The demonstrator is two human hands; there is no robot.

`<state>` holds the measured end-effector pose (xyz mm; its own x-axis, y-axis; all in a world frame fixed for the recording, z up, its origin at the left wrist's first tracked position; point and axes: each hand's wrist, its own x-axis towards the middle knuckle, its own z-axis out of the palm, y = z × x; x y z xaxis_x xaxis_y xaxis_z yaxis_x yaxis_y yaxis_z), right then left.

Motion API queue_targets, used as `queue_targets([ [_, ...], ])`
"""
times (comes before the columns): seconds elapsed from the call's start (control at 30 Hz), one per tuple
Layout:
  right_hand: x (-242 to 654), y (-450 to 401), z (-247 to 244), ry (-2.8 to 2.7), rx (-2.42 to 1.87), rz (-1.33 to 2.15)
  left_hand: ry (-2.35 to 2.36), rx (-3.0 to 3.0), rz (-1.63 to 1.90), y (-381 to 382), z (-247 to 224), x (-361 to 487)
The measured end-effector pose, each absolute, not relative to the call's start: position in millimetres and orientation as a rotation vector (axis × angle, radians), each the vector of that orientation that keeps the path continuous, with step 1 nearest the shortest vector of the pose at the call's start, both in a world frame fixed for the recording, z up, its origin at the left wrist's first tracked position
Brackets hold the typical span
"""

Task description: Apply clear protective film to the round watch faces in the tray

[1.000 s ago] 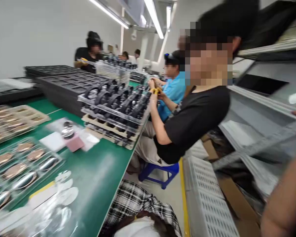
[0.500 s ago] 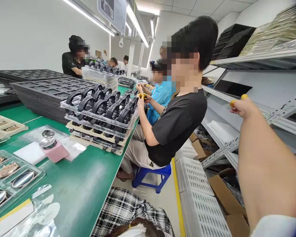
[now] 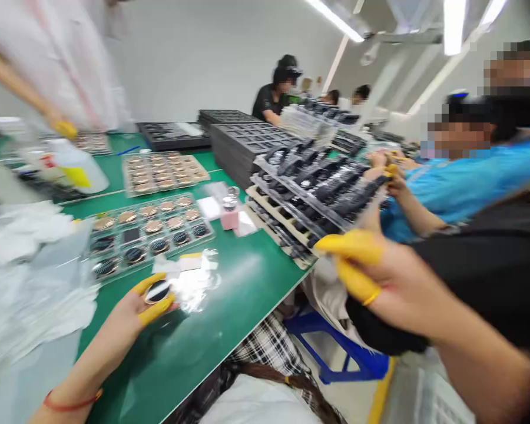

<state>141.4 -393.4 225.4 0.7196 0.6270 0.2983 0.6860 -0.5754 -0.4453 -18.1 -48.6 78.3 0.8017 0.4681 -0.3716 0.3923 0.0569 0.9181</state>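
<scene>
My left hand (image 3: 130, 312) is closed over the green table (image 3: 242, 300), pinching a round watch head (image 3: 158, 291) with dark glass between yellow-cotted fingertips. Just behind it lies a clear plastic tray (image 3: 207, 235) with gold-coloured and dark-faced watch heads in its cells. Crumpled clear film (image 3: 198, 285) and a small white card with a yellow edge (image 3: 191, 261) lie right of that hand. My right hand (image 3: 380, 277) is raised near the stacked watch trays (image 3: 287, 224), its yellow-cotted thumb and finger drawn together. Blur hides whatever may be between them.
A pink block (image 3: 229, 219) with a metal piece on top stands behind the film. White cloths (image 3: 22, 282) lie at the left, near a bottle (image 3: 79, 168). Beyond the stacked trays rise black foam trays (image 3: 234, 153). A co-worker in black (image 3: 481, 271) sits close on the right.
My right hand has come from the shelf on the right back towards the table. The view has swung left, bringing my left hand with the watch head into sight.
</scene>
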Motion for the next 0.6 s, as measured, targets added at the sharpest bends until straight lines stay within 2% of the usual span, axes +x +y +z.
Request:
queue_targets([
  [0.1, 133, -288, 157, -1.279, -2.051, 0.484, 0.505, 1.418, 0.003, -45, 94, -30],
  [0.2, 126, -207, 94, -1.301, -2.072, 0.642, 0.382, 1.37, -0.054, -38, 109, -39],
  [0.3, 120, -164, 58, -1.759, -2.15, 0.453, 0.333, 1.351, -0.012, -31, 111, -42],
  [0.43, 129, -133, 53, -2.028, -2.194, 0.075, 0.388, 1.358, 0.055, -27, 98, -36],
  [0.6, 147, -89, 52, -2.013, -2.139, 0.171, 0.44, 1.331, 0.185, -28, 80, -27],
])
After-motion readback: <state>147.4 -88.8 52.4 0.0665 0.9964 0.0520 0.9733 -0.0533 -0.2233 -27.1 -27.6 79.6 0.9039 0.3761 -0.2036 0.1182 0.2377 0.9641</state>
